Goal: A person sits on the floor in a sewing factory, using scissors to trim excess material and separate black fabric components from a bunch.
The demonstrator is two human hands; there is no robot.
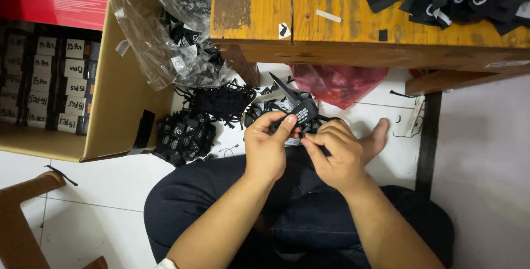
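Sitting on the white floor [480, 153], a person holds a small black tag [302, 113] up over their lap. The left hand [266, 145] is closed on the tag, with the thumb and first finger pinching its lower edge. The right hand [341, 156] is curled up just beside it, and its fingertips [307, 143] touch the tag's bottom; I cannot tell if they grip it. A thin black strip [282, 88] sticks up from the tag. More black tags [185, 136] lie in a pile on the floor near the left hand. A cardboard box [118, 92] with a clear plastic bag [152, 37] sits to the left. A wooden table [331, 26] stands ahead, with a red bag [339, 84] under it.
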